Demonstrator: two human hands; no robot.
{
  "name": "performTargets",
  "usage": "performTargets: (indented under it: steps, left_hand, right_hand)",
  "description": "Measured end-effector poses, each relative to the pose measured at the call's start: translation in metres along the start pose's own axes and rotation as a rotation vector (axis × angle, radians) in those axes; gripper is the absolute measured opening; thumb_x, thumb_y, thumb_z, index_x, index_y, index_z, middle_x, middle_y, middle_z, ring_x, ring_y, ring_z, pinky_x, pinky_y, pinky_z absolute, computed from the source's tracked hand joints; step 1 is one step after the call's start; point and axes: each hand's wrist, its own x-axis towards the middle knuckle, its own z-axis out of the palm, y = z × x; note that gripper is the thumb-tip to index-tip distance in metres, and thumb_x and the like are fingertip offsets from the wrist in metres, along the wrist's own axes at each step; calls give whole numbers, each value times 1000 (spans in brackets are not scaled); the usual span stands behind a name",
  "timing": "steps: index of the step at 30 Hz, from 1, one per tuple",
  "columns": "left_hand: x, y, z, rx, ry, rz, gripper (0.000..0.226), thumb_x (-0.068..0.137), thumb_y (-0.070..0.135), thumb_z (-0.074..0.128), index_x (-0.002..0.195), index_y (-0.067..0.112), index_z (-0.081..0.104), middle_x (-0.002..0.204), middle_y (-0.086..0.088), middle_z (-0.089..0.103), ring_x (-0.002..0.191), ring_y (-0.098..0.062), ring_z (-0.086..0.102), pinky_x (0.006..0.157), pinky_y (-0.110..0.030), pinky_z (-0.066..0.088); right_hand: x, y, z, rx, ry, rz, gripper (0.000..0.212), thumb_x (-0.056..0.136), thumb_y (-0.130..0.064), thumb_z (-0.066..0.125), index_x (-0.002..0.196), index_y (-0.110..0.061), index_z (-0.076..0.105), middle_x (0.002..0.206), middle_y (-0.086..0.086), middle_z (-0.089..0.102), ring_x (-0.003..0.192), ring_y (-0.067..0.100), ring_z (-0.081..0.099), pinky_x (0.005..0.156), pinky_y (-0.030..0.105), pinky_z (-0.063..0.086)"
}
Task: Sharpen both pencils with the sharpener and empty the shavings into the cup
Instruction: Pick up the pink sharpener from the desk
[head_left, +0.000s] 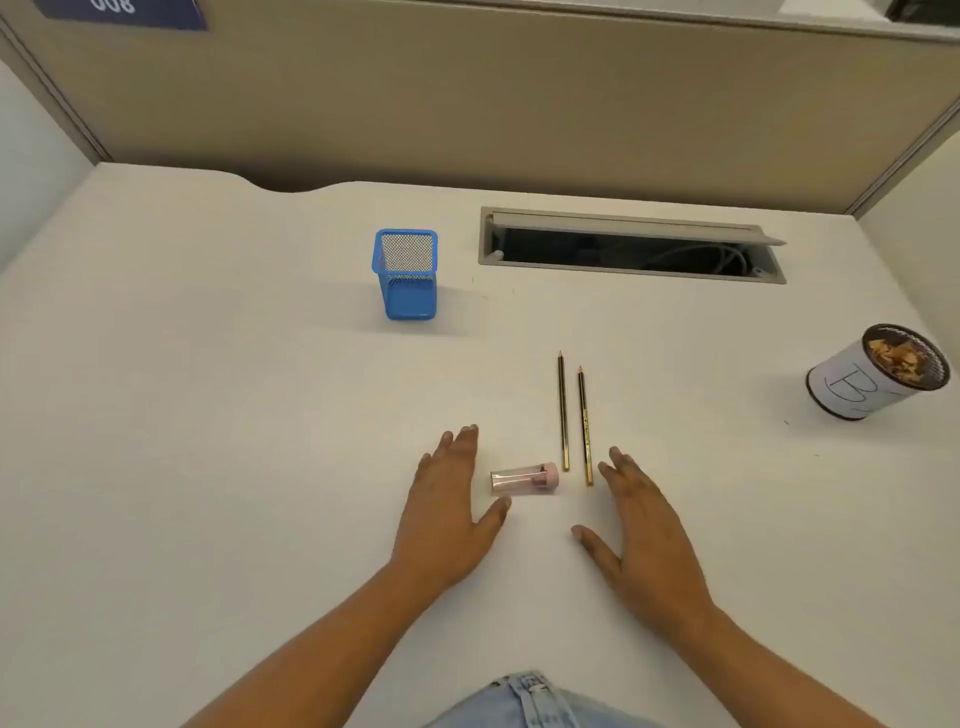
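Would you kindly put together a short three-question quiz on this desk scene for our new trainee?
1. True or false: the left hand grips the sharpener.
2. Which container already holds shavings? A) the blue mesh holder B) the cup marked with a B
3. Fill in: the pencils lie flat side by side, tips pointing ___ from the person.
Key: 1 false; 2 B; 3 away.
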Motion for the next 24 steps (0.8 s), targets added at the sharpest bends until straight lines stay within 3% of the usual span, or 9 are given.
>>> performTargets:
  steps: [4, 7, 9, 13, 16, 19, 21, 24]
  left_hand:
    - [13, 6, 5, 239, -5, 258, 67, 90, 43, 60, 149, 25, 32, 157, 2, 33, 148, -19, 22, 121, -37, 18]
    - [18, 10, 10, 274, 0, 271, 44, 87, 35, 66, 130, 27, 58, 144, 1, 52, 133, -23, 47, 105, -38, 39]
    - [20, 11, 9, 262, 26, 248, 32, 88, 27, 67, 120, 25, 65, 132, 2, 61, 119, -22, 55, 94, -35, 43]
    - [15, 10, 1, 110, 19, 202, 28, 95, 23, 59, 122, 25, 62, 116, 6, 65, 106, -18, 55, 89, -26, 39]
    - [4, 15, -10, -23, -66, 157, 29, 98, 24, 55, 126, 24, 55, 120, 5, 62, 106, -15, 55, 95, -29, 46]
    - [-8, 27, -20, -89, -158, 126, 36, 97, 27, 53, 133, 27, 46, 128, 6, 58, 109, -12, 55, 97, -32, 48]
    - [-17, 36, -27, -58, -151, 152, 41, 96, 34, 53, 135, 33, 42, 131, 10, 57, 114, -11, 54, 100, -32, 47]
    - [-30, 53, -38, -56, -51, 230, 29, 96, 36, 48, 125, 35, 49, 120, 13, 63, 107, -10, 57, 93, -34, 50]
  right_hand:
    - [21, -22, -1, 25, 37, -123, 60, 88, -30, 67, 144, -21, 44, 149, -2, 50, 136, 15, 46, 111, 33, 40]
    - [33, -33, 0, 44, -3, -148, 58, 86, -21, 69, 140, -21, 50, 142, -2, 57, 131, 17, 51, 109, 30, 40]
    - [37, -36, -2, 8, -52, -149, 57, 84, -20, 71, 138, -21, 53, 138, -1, 59, 127, 20, 54, 107, 32, 42]
    - [36, -39, -9, 0, -98, -185, 48, 88, -22, 65, 135, -27, 56, 126, -7, 66, 115, 17, 59, 97, 27, 46]
    - [34, -48, -22, 155, -114, -130, 37, 92, -27, 63, 129, -29, 62, 118, -10, 69, 103, 7, 62, 90, 19, 49]
    - [29, -64, -43, 358, -96, -85, 30, 88, -21, 70, 117, -29, 68, 106, -12, 70, 92, 3, 66, 78, 21, 56]
    - [22, -80, -59, 482, -83, -87, 25, 88, -21, 71, 110, -33, 71, 100, -16, 71, 90, 3, 68, 72, 15, 54]
    - [10, -101, -78, 599, -95, -88, 18, 90, -27, 69, 105, -37, 73, 95, -18, 73, 93, 5, 69, 69, 12, 53]
